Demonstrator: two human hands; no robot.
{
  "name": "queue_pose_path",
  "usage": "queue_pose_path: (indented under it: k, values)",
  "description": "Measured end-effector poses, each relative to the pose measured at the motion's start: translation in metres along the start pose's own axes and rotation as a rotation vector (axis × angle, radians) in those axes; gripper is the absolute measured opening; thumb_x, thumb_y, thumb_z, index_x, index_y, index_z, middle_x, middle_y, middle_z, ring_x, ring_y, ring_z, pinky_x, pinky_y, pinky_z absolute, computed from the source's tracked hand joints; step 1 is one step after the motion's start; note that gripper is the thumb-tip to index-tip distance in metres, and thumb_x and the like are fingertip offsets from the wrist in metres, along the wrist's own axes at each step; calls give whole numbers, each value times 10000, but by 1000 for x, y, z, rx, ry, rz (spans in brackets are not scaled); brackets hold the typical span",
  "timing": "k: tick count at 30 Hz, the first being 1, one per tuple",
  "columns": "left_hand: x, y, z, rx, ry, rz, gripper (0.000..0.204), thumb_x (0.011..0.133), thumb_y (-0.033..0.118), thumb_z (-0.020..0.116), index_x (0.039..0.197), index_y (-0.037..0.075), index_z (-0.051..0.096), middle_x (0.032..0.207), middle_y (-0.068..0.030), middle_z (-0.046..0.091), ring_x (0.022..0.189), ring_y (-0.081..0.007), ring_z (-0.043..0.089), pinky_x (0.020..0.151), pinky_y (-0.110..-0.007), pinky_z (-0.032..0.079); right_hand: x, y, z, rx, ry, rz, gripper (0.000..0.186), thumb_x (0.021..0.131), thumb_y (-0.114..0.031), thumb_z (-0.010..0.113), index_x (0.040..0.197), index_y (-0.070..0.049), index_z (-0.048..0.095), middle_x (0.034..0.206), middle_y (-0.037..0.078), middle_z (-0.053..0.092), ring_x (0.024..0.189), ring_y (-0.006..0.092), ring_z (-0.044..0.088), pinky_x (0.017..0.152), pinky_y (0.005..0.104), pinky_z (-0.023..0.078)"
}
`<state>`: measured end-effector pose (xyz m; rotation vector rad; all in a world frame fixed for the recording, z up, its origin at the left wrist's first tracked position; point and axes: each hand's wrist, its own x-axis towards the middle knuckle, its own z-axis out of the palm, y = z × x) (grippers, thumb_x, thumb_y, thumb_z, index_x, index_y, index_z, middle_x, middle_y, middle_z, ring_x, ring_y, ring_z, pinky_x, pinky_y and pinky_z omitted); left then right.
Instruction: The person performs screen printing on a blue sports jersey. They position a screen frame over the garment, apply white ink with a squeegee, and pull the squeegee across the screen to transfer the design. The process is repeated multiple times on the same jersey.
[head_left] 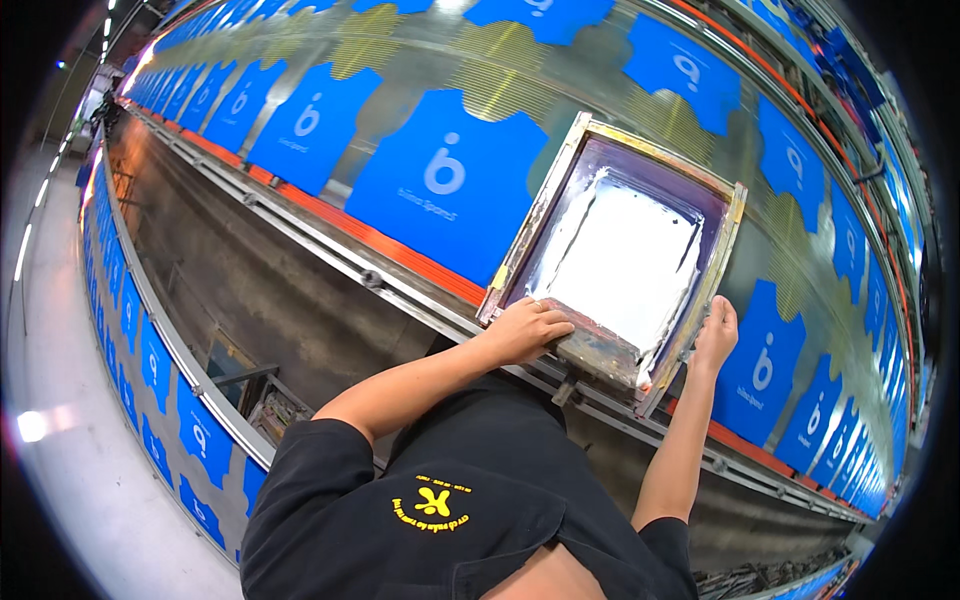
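Observation:
A screen printing frame lies tilted over the printing table in front of me, its mesh thickly coated with white ink. At the frame's near end rests an ink-stained squeegee. My left hand is closed over the squeegee's left end, beside the frame's near left corner. On the other side, my right hand grips the frame's right edge, fingers pointing up and the thumb side against the rail. Blue shirt-shaped fabric pieces with white emblems lie flat to the left and right of the frame.
The long table carries rows of more blue pieces, with striped yellow patches between them. A metal rail and an orange strip run along its near edge. Behind me to the left stands another table with blue pieces, beside a pale floor.

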<state>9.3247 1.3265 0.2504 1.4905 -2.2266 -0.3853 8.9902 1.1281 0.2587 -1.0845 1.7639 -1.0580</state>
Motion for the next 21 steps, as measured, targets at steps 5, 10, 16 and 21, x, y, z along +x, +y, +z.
queue_pose_path:
  k: [5, 10, 16, 21]
  values:
    - [-42, -107, -78, 105, -81, -38, 439, 787, 157, 779, 1221, 177, 709, 1127, -6, 745, 1067, -239, 701, 921, -399, 527, -49, 18, 142, 26, -18, -97, 400, 1062, -320, 701, 1234, 40, 712, 1166, 114, 741, 1096, 207, 675, 1005, 354, 518]
    - [-98, -225, -152, 119, -184, -138, 455, 744, 112, 774, 1193, 183, 748, 1126, 2, 748, 1079, -236, 696, 893, -397, 519, -127, 13, 290, 48, -16, -2, 299, 1068, -272, 694, 1177, 5, 721, 1064, 81, 744, 982, 157, 682, 897, 315, 540]
    - [-129, -297, -206, 116, -150, -39, 463, 683, 113, 815, 1139, 179, 763, 1032, 4, 763, 945, -222, 710, 830, -385, 535, -173, -27, 376, 14, -12, 16, 264, 1066, -250, 702, 1174, -10, 715, 1128, 63, 710, 1064, 149, 635, 964, 309, 496]
    - [-65, -346, -217, 148, -227, -56, 456, 711, 203, 877, 1153, 183, 766, 1020, -9, 779, 913, -244, 716, 825, -387, 546, -173, -32, 381, -206, 9, -22, 277, 1047, -290, 725, 1176, -44, 720, 1152, 92, 703, 1087, 181, 634, 1000, 338, 489]
